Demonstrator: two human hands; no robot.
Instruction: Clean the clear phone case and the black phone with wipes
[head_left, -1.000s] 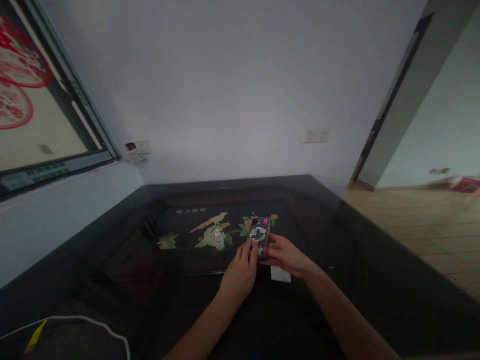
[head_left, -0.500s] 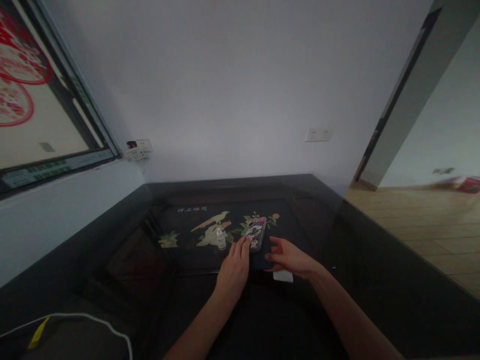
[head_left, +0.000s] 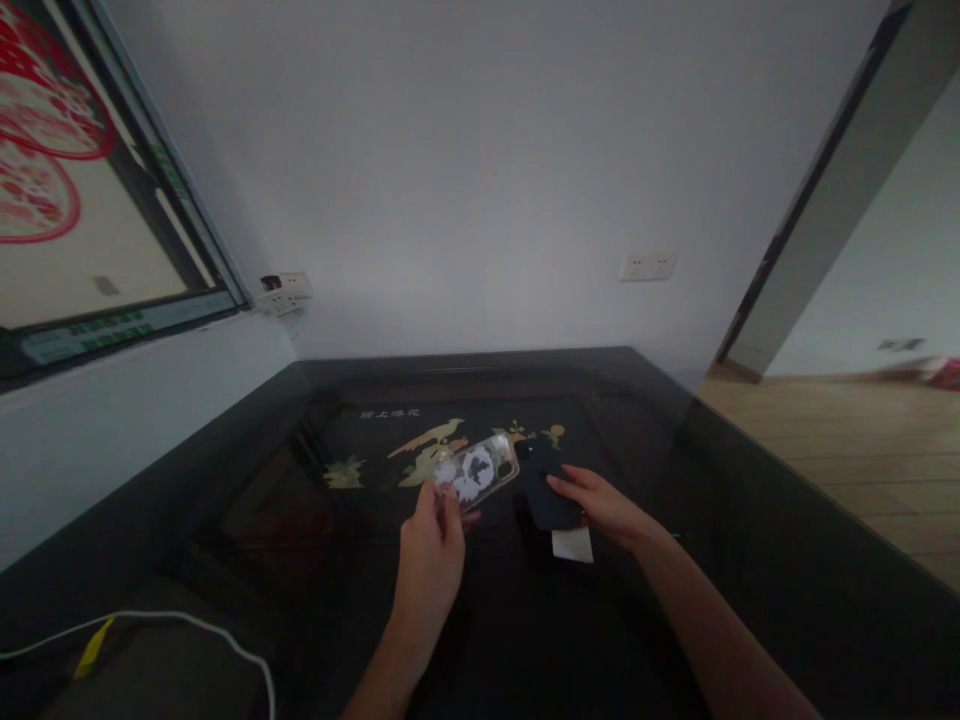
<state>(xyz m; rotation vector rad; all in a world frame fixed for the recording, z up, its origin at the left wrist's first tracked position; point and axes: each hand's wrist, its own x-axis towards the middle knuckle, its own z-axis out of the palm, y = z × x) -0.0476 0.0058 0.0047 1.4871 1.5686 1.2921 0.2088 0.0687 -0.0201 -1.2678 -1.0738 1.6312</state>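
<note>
My left hand (head_left: 431,545) pinches a clear phone case (head_left: 477,470) with white flower prints and holds it raised and tilted over the dark table (head_left: 750,560). My right hand (head_left: 604,505) grips a dark phone (head_left: 546,483), now bare of the case, just right of the case and above the table. A small white card (head_left: 572,544) lies on the table under my right hand. The small white bottle seen earlier is hidden behind the case.
The table top has an inlaid bird and flower picture (head_left: 427,445). Wall sockets (head_left: 648,266) are on the back wall, more sockets (head_left: 283,292) at the left corner. A white cable (head_left: 187,630) crosses a dark object at the lower left. A wooden floor (head_left: 847,450) is at the right.
The case has come off the phone: my left hand carried the case up and left, while my right hand kept the dark phone.
</note>
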